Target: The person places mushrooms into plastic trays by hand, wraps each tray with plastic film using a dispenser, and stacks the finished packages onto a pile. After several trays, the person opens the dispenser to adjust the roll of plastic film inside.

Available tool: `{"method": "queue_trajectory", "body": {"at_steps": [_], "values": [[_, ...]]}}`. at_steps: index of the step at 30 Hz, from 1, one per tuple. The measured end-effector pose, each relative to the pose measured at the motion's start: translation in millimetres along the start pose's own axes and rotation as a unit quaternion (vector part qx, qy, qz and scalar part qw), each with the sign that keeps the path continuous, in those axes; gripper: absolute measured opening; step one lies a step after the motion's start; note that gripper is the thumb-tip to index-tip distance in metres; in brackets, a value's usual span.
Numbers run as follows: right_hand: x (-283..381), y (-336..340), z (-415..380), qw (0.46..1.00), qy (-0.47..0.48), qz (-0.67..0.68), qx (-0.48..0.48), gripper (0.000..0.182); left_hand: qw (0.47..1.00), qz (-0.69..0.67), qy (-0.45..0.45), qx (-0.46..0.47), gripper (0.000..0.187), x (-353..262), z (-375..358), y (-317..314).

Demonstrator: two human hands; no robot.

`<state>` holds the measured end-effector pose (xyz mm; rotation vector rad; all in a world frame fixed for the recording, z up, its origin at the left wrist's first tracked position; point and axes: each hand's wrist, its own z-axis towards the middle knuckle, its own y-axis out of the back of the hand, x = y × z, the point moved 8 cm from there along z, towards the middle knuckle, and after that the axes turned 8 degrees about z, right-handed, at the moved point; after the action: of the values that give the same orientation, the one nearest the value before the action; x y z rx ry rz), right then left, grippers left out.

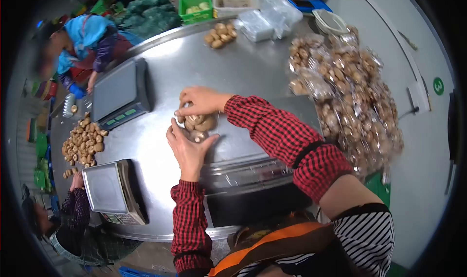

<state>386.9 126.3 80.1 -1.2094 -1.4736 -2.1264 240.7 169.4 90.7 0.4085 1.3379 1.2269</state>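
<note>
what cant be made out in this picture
All in the head view:
- The full count of brown, rounded mushrooms between the bare left hand and bare right hand: fingers cover some.
- Whether a tray lies beneath them: mushrooms and hands hide it.
- Any reading on the dark grey, flat-topped scale: too small.
- The number of clear plastic mushroom packs: overlap and glare.
</note>
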Motion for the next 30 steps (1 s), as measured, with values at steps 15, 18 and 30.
{"method": "queue_trajectory", "body": {"at_steps": [15, 18, 30], "values": [[-11.6, 83.9, -301.9, 0.891, -0.244, 0.098, -0.369, 0.055, 0.914, -0.206, -0.273, 0.217, 0.120, -128.0, -38.7, -40.6], [-17.9, 84.7, -372.6, 0.827, -0.263, 0.172, -0.466, 0.048, 0.939, -0.210, -0.216, 0.164, 0.108, -92.7, -57.2, -17.5], [-10.7, 82.3, -368.1, 0.835, -0.222, 0.184, -0.468, 0.025, 0.949, -0.109, -0.200, 0.217, 0.051, -76.0, 9.7, -65.7]]}}
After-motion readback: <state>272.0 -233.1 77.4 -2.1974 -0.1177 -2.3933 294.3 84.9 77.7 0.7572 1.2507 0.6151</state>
